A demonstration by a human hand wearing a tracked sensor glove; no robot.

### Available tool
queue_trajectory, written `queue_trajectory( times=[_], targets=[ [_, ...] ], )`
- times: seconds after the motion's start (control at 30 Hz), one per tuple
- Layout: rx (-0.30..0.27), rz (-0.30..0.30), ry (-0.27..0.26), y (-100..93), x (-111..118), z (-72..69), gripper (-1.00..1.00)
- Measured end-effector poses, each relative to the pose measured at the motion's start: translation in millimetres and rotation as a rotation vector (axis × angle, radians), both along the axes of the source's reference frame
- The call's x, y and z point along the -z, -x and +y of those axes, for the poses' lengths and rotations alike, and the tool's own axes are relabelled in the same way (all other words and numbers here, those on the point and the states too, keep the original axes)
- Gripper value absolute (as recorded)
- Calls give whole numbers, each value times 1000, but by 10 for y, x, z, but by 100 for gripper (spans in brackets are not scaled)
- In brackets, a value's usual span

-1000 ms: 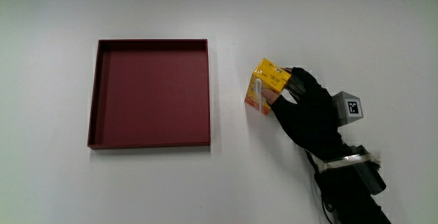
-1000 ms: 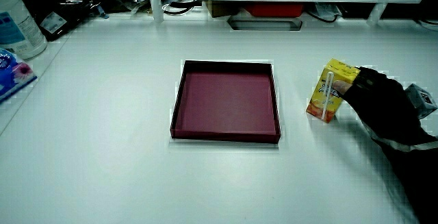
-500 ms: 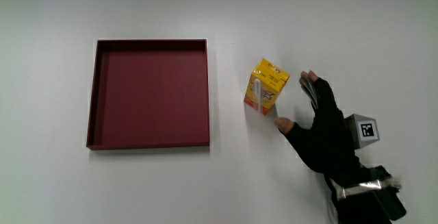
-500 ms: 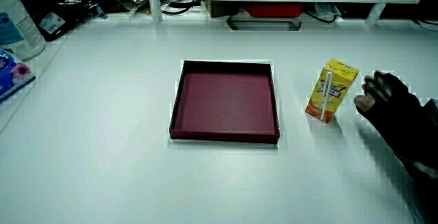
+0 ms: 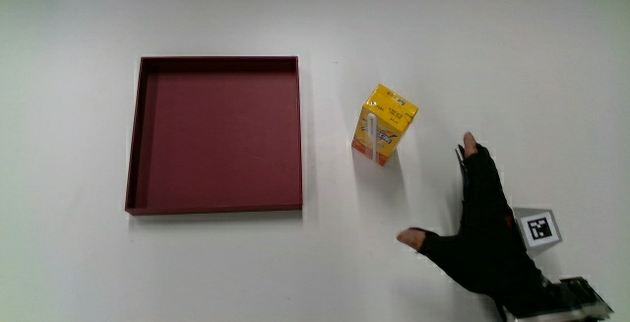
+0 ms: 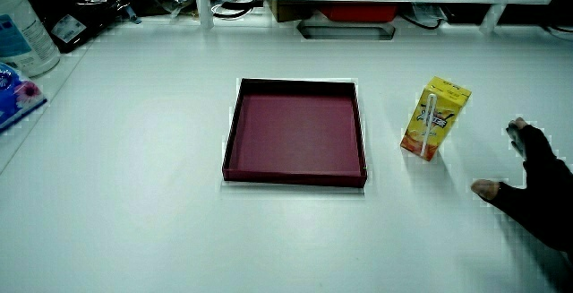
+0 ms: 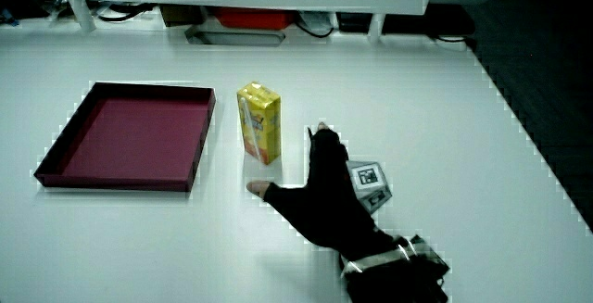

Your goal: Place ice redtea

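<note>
While the hand [image 5: 482, 233] rests flat on the table [image 5: 492, 27] with fingers spread wide and nothing in it, the drink carton [image 5: 384, 125] stands upright on its own near the middle of the frame. It is just beside the dark red tray [image 5: 300, 135] but outside it, with a strip of bare table between the two. The hand lies nearer to the person than the carton and well apart from it, thumb stretched out, with the marker cube [image 5: 536, 228] on its back. Both side views show the same: the carton [image 6: 434, 118] is square on its base and untilted, and the open hand [image 7: 324, 201] is clear of it. The carton is a small yellow box with a wrapped straw [image 5: 372, 130] stuck down one face. It will likely be light, and fairly stiff at the edges, though the broad faces would give under a hard squeeze. The coated card may be a little slick. Should it need moving, the sensible hold is across the two narrow sides at mid-height, thumb against fingers and clear of the straw, with gentle pressure. Judging by how it stands, the placing looks done, unless the tray was the intended spot.
</note>
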State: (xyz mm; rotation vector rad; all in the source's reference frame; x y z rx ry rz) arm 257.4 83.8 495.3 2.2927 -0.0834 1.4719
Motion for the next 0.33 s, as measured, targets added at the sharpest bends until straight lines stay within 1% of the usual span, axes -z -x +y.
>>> queue_trajectory(
  times=[0.07, 0.1, 0.13, 0.17, 0.3, 0.33],
  targets=[
    [9, 15, 29, -57, -28, 51, -100],
    [11, 27, 29, -86, -37, 79, -100],
    [-2, -15, 48, -81, -3, 97, -100],
    [10, -60, 7, -81, 13, 100, -100],
    [30, -34, 16, -155, -40, 163, -100],
    [25, -51, 27, -159, -44, 176, -100]
  ],
)
